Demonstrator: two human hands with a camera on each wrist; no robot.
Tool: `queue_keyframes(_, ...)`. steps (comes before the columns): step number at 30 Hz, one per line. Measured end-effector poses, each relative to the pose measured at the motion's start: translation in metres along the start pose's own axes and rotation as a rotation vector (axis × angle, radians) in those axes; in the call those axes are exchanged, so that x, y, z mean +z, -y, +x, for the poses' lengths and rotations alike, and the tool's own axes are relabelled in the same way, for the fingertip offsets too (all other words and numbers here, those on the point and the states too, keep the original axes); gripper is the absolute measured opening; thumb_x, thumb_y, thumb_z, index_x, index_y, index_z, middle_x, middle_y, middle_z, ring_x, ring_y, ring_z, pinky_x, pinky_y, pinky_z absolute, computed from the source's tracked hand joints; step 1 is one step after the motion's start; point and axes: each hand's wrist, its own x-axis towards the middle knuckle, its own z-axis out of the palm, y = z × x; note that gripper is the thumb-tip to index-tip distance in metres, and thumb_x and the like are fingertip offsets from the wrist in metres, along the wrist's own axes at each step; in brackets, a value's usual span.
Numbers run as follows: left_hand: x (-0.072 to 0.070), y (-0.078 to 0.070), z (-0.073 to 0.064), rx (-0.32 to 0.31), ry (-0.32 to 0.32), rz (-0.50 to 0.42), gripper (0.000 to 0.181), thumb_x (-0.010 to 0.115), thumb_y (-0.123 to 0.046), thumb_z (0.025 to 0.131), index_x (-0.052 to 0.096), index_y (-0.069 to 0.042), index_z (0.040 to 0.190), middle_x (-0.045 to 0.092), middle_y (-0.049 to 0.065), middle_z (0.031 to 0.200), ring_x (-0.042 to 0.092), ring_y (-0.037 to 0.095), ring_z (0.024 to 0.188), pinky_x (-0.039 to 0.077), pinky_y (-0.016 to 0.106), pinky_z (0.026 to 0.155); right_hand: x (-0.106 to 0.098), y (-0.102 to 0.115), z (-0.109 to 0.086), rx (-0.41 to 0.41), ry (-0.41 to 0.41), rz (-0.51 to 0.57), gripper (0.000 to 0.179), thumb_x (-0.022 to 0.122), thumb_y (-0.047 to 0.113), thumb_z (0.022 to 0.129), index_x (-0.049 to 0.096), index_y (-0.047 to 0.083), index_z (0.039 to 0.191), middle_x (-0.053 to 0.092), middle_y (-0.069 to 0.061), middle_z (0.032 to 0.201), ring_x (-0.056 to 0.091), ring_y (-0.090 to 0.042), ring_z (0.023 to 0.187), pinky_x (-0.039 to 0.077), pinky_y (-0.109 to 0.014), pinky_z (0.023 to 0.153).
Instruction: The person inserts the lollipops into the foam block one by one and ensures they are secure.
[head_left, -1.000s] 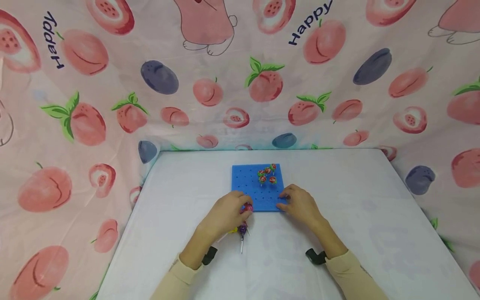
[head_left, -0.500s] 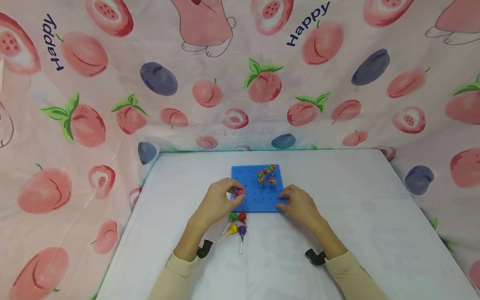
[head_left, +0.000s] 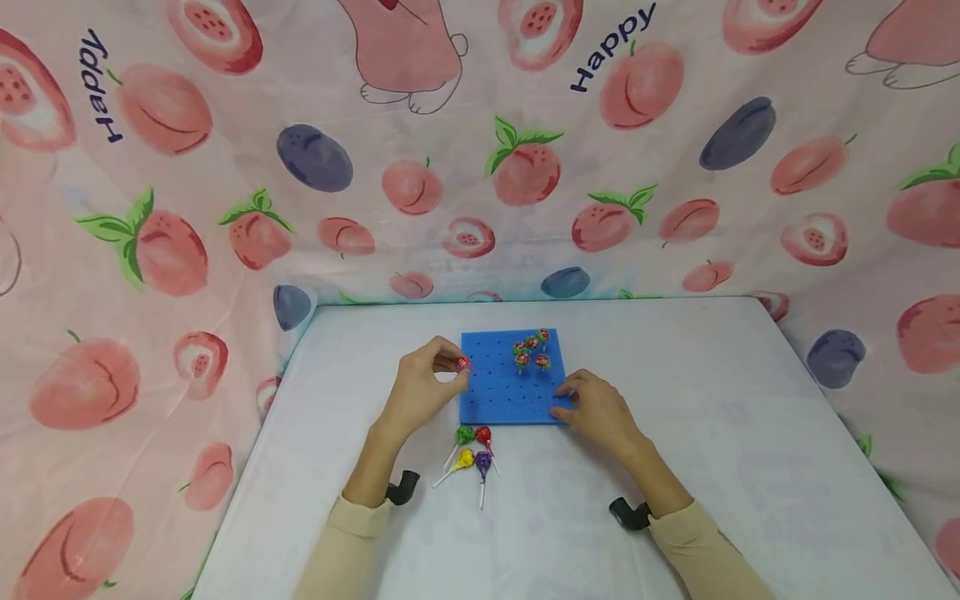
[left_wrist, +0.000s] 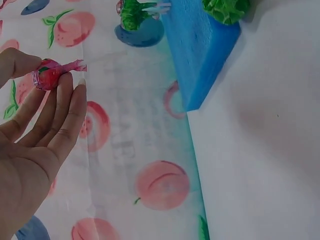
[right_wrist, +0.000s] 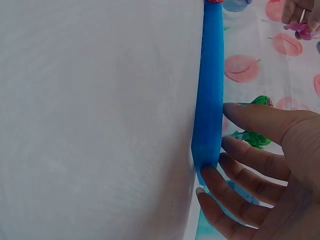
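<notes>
My left hand (head_left: 420, 387) is raised at the left edge of the blue foam board (head_left: 487, 411). Between thumb and fingertips it pinches a pink-red wrapped lollipop (left_wrist: 49, 77); the lollipop's stick cannot be made out. The board is dotted with small holes, and several red-and-green lollipops (head_left: 542, 361) stand upright at its back right. My right hand (head_left: 600, 412) rests at the board's right edge, fingers relaxed and touching it, as the right wrist view also shows at the board's side (right_wrist: 210, 100).
In front of the board lie loose lollipops: a green one (head_left: 465, 435), a red one (head_left: 483, 437), a yellow one (head_left: 464, 458) and a purple one (head_left: 483, 462). They lie on a white table (head_left: 555, 517). A fruit-print cloth (head_left: 337, 267) hangs behind and beside it.
My left hand has lifted the pink-red lollipop from the front of the board, going back and to the left. The loose lollipops have come into sight. My right hand has stayed put.
</notes>
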Motion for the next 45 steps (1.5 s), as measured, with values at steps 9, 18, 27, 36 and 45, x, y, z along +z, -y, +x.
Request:
queue_keyframes(9, -0.006, 0.017, 0.018, -0.026, -0.054, 0.052, 0.022, 0.079, -0.011, 0.091, 0.065, -0.011, 0.108, 0.071, 0.000, 0.101, 0.070, 0.015, 0.095, 0.061, 0.033, 0.091, 0.000, -0.001, -0.001, 0.012, 0.004, 0.030, 0.026, 0.090, 0.026, 0.083, 0.079, 0.010, 0.101, 0.069, -0.004, 0.112, 0.065, -0.019, 0.093, 0.058, -0.041, 0.079)
queue_keyframes(18, -0.002, 0.029, 0.028, -0.015, -0.061, 0.043, 0.022, 0.079, -0.011, 0.091, 0.064, -0.009, 0.108, 0.071, 0.002, 0.101, 0.070, 0.017, 0.097, 0.061, 0.036, 0.092, 0.000, -0.001, -0.002, 0.011, 0.003, 0.033, 0.026, 0.090, 0.026, 0.084, 0.079, 0.010, 0.101, 0.069, -0.004, 0.111, 0.065, -0.019, 0.093, 0.058, -0.041, 0.080)
queue_keyframes(27, 0.008, 0.041, 0.038, -0.015, -0.045, 0.036, 0.022, 0.077, -0.009, 0.092, 0.064, -0.006, 0.109, 0.071, 0.003, 0.102, 0.070, 0.020, 0.098, 0.060, 0.036, 0.094, 0.001, -0.002, -0.002, 0.008, -0.003, 0.032, 0.025, 0.090, 0.026, 0.083, 0.079, 0.010, 0.099, 0.069, -0.004, 0.111, 0.065, -0.019, 0.092, 0.058, -0.041, 0.080)
queue_keyframes(36, 0.018, 0.051, 0.046, -0.034, -0.032, 0.046, 0.021, 0.077, -0.008, 0.094, 0.063, -0.007, 0.109, 0.071, 0.004, 0.103, 0.069, 0.021, 0.100, 0.059, 0.038, 0.097, 0.001, -0.002, -0.001, 0.005, -0.002, 0.027, 0.026, 0.090, 0.026, 0.083, 0.079, 0.010, 0.100, 0.069, -0.004, 0.110, 0.064, -0.018, 0.091, 0.058, -0.040, 0.079)
queue_keyframes(45, 0.024, 0.056, 0.050, -0.075, -0.005, 0.071, 0.020, 0.076, -0.010, 0.096, 0.063, -0.007, 0.111, 0.070, 0.005, 0.105, 0.069, 0.021, 0.102, 0.058, 0.039, 0.099, 0.002, -0.002, -0.002, 0.009, -0.003, 0.031, 0.026, 0.090, 0.027, 0.084, 0.079, 0.010, 0.100, 0.069, -0.004, 0.110, 0.064, -0.018, 0.091, 0.058, -0.040, 0.081)
